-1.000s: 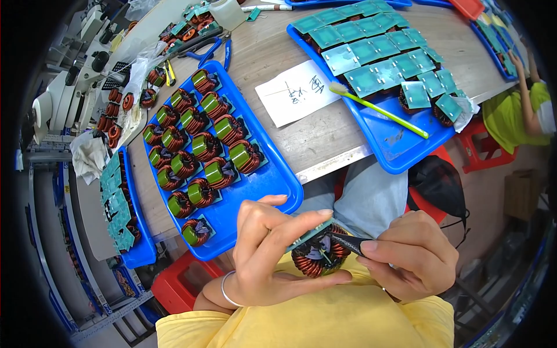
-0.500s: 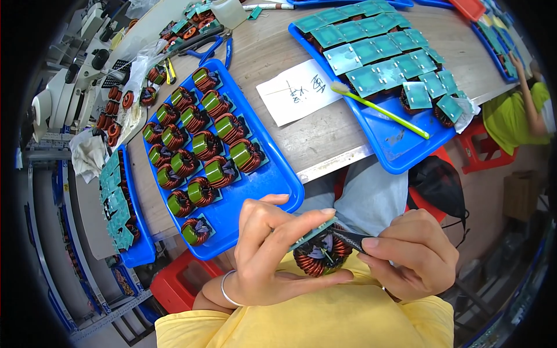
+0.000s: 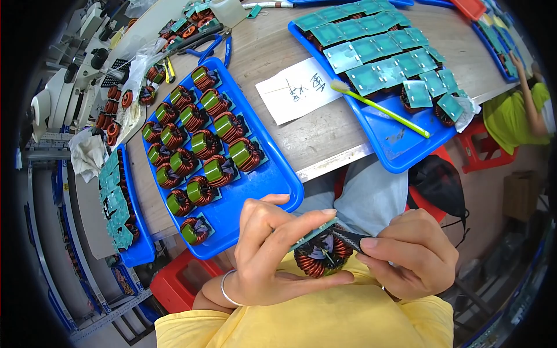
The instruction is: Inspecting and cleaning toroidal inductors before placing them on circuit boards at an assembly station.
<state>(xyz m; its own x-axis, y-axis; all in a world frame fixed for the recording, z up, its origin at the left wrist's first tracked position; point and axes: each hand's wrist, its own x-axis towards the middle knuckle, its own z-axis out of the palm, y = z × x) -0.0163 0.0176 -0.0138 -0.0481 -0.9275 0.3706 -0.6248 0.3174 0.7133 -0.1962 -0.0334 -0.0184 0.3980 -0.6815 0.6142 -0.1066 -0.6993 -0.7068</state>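
Blue tray [image 3: 264,191] holds green-copper coils [image 3: 206,145]; second tray [image 3: 400,145] holds boards (green brush atop). Left hand [image 3: 272,255] grasps copper coil [image 3: 319,258]; right hand [image 3: 412,252] pinches dark tool [image 3: 348,239].

Wooden workbench [image 3: 325,136] under even light — red stools [image 3: 180,284] below, grey floor [image 3: 493,197] at right, metal shelving [image 3: 64,272] along the left edge.
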